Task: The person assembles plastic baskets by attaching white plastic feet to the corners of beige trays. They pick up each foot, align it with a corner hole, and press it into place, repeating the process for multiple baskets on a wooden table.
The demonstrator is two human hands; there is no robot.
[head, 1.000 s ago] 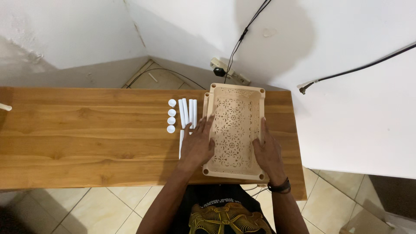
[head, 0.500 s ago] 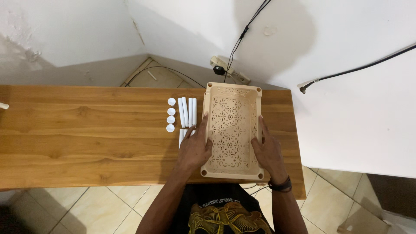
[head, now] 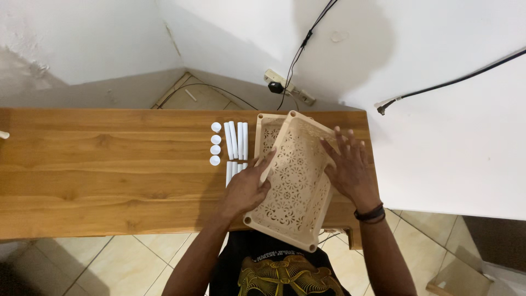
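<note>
A beige perforated plastic tray [head: 293,186] is lifted and turned askew over a second beige tray [head: 267,131] that lies flat on the wooden table [head: 109,170]. My left hand [head: 247,189] grips the upper tray's left rim. My right hand [head: 350,164] rests with spread fingers on its right rim near the far corner. Left of the trays lie several white tubes [head: 235,141] side by side and several white round caps [head: 215,143] in a column.
A power strip [head: 282,87] with black cables lies on the floor beyond the table. White walls stand behind and to the right. A white object [head: 3,134] pokes in at the table's left edge. Tiled floor shows below.
The upper tray has been lifted off the stack and rotated clockwise, its near end swinging left over the table edge. My right hand moved up towards the far right corner.
</note>
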